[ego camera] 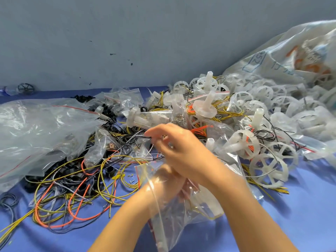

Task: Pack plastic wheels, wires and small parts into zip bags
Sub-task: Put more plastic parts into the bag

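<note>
R hand (183, 151) crosses above L hand (167, 182), which grips the zip bag (172, 215) just below it. R fingers are curled and blurred, so can't tell if they hold anything. Loose wires (72, 188) lie left of the hands, white wheels (269, 166) right.

zip bag (174, 211): clear, crumpled, red seal, gripped by left hand (166, 179)
wheels (269, 166): white, spoked, heaped right
wires (72, 197): yellow, orange, black, tangled left

A left hand (168, 180) grips a clear zip bag (174, 215) near the front edge of the blue desk (300, 206). The right hand (183, 153), just above, pinches a thin black wire (148, 137). White plastic wheels (269, 166) lie heaped toward the desk's right edge.
</note>
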A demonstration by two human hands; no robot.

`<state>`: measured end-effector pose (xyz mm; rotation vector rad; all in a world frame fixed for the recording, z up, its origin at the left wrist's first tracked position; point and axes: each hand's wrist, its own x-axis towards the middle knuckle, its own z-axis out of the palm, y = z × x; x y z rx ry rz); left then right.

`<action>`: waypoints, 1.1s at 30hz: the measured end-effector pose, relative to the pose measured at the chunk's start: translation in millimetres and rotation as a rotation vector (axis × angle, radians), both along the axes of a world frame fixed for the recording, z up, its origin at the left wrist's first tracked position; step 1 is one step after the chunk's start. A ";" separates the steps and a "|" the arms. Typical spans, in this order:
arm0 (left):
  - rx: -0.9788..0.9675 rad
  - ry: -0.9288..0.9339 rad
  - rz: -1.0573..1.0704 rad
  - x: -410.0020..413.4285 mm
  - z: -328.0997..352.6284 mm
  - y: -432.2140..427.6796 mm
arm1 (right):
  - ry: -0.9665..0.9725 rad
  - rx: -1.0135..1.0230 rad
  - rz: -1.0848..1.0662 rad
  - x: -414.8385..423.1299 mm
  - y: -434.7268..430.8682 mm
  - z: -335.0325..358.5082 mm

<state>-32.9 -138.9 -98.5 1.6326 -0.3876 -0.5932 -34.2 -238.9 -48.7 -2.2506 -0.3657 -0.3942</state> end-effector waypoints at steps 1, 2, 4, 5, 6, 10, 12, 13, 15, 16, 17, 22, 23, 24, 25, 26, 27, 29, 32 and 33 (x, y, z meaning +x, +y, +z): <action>-0.035 0.030 -0.033 2.4 0.4 3.3 | -0.027 0.065 -0.029 0.1 -6.2 3.0; -0.089 0.091 -0.070 4.4 3.5 9.6 | -0.047 0.113 -0.065 -0.1 -12.9 6.2; -0.178 0.203 -0.148 13.4 10.4 29.2 | -0.063 0.185 -0.153 -0.1 -26.1 10.5; -0.181 0.209 -0.200 17.6 12.2 41.5 | -0.066 0.221 -0.188 -0.1 -31.8 11.4; -0.162 0.202 -0.220 21.0 13.7 52.9 | -0.069 0.254 -0.215 -0.3 -36.5 11.9; -0.046 0.182 -0.008 29.3 14.7 84.9 | -0.087 0.312 -0.293 -1.5 -44.2 11.5; -0.029 0.171 0.133 32.4 16.0 96.2 | -0.089 0.299 -0.314 -2.2 -43.9 10.4; -0.035 0.157 0.201 33.6 17.6 101.0 | -0.084 0.284 -0.324 -2.3 -42.8 9.7; -0.048 0.087 0.346 38.0 18.5 109.1 | -0.067 0.257 -0.330 -1.8 -38.9 8.6; -0.042 0.036 0.428 40.9 18.6 112.3 | -0.061 0.247 -0.324 -1.1 -36.2 7.8; -0.025 -0.018 0.507 43.8 17.6 115.3 | -0.055 0.227 -0.312 0.2 -32.7 7.1; 0.042 -0.223 0.681 51.7 10.2 123.4 | 0.014 -0.023 -0.195 1.7 -11.0 -4.2; 0.074 -0.288 0.698 52.9 8.0 124.8 | 0.028 -0.074 -0.173 1.1 -7.8 -6.5; 0.125 -0.363 0.721 53.3 6.8 125.9 | 0.047 -0.122 -0.152 0.6 -4.8 -8.5; 0.189 -0.441 0.747 53.9 5.9 127.7 | 0.076 -0.166 -0.126 0.1 -2.3 -10.4; 0.256 -0.511 0.776 54.4 5.7 129.1 | 0.118 -0.208 -0.096 -0.3 0.3 -11.9; 0.319 -0.570 0.804 55.0 5.1 130.4 | 0.168 -0.254 -0.064 -0.5 2.9 -13.4; 0.437 -0.650 0.852 56.9 3.1 132.4 | 0.243 -0.366 -0.011 -1.3 8.6 -16.8; 0.561 -0.700 0.899 63.0 0.3 134.8 | 0.251 -0.468 0.008 -1.0 12.3 -19.7; 0.598 -0.686 0.898 64.8 -0.6 135.1 | 0.252 -0.468 0.005 -0.5 11.9 -19.7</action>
